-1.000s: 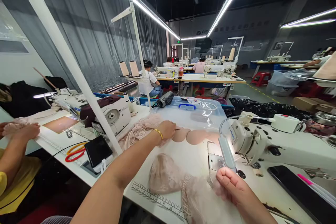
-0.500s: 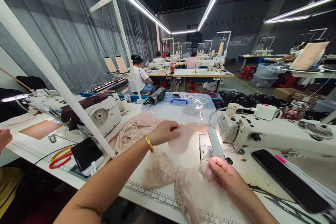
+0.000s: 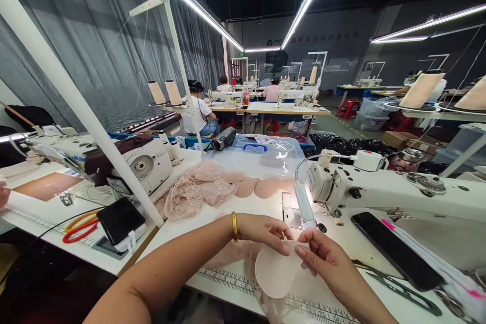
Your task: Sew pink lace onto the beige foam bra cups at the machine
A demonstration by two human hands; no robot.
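Brand, wall and ruler lettering showed.
"YING" point(image 3: 278, 42) stood on the back wall point(image 3: 326, 28), beside characters point(image 3: 326, 38) too small to read; blue "JUKI" point(image 3: 78, 158) marked the sewing machine point(image 3: 157, 162) at left; the table's point(image 3: 261, 207) ruler point(image 3: 228, 281) carried numerals, mostly blurred.

A pale, smooth rounded pad point(image 3: 274, 274) tilts, held near the worktop's point(image 3: 261, 211) front edge, overlapping beige lace fabric point(image 3: 275, 309).

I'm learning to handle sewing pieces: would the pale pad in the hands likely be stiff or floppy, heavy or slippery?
The pad probably flexes without flopping: its rounded outline looks smooth below the fingers. It seems light, with only fingertips of the left hand and right hand at its upper edge. Its matt surface suggests little slipping.
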